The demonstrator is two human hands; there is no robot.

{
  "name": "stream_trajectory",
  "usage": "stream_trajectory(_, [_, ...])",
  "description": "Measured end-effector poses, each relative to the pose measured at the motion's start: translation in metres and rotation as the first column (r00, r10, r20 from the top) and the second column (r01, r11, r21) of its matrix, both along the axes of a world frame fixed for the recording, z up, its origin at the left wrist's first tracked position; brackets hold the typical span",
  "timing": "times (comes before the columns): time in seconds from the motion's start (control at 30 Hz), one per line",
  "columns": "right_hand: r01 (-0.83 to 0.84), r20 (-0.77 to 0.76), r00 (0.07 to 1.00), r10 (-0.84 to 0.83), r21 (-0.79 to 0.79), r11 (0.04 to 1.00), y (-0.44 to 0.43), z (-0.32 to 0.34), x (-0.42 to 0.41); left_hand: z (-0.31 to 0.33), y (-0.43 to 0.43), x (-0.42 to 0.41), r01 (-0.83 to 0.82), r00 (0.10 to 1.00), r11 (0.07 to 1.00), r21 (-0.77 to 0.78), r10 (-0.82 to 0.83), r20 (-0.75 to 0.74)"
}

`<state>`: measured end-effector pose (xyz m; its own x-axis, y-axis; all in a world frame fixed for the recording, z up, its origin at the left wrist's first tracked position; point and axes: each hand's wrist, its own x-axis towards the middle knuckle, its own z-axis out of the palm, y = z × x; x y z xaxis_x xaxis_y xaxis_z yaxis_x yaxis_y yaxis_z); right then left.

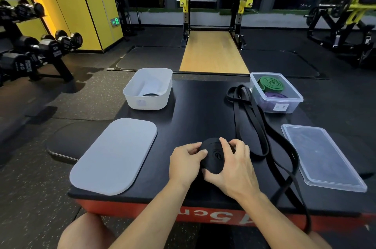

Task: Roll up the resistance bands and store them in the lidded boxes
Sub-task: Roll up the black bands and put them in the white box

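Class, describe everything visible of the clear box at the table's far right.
The clear box is see-through plastic, rectangular, with a white label on its near wall. It stands open on the black table, holding a rolled green band and a rolled purple band. Its lid lies apart, nearer. A loose black band lies beside its left wall.

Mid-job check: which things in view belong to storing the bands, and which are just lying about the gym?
Belongs to the job:
- black roll, gripped by left hand and right hand
- loose black bands
- white box, white lid
- clear box holding green roll and purple roll
- clear lid

Just lying about:
- dumbbells
- squat rack
- yellow machine
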<state>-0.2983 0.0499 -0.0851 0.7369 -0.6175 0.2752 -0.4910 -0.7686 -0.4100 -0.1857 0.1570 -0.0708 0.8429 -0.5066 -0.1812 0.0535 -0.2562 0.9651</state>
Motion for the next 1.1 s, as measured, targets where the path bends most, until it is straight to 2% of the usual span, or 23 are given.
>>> stream_trajectory(0.1, [0.020,0.013,1.000,-0.020,-0.008,1.000,0.001,-0.001,0.001,-0.003,-0.001,-0.002,-0.009,0.995,0.998,-0.064,0.002,-0.104])
stream_trajectory(0.33, [-0.015,0.038,0.999,0.014,0.010,1.000,-0.001,-0.002,0.006,-0.007,0.000,0.004,-0.090,0.968,0.978,-0.188,0.042,-0.246])
stream_trajectory(0.57, [-0.109,0.123,0.988,0.096,0.104,0.989,0.004,0.000,0.028,0.006,0.017,0.026,-0.159,0.952,0.955,-0.252,0.081,-0.296])
stream_trajectory(0.8, [-0.355,0.124,0.935,0.333,0.277,0.893,-0.015,0.004,0.036,0.008,0.032,0.059,-0.198,0.955,0.946,-0.258,0.126,-0.269])
stream_trajectory(0.97, [-0.373,0.190,0.924,0.332,0.251,0.893,-0.027,0.020,0.061,0.024,0.027,0.085,-0.183,0.967,0.937,-0.298,0.116,-0.229])
stream_trajectory(1.1, [-0.395,0.276,0.903,0.328,0.237,0.887,-0.031,0.042,0.101,0.053,0.019,0.121,-0.161,0.985,0.926,-0.342,0.130,-0.112])
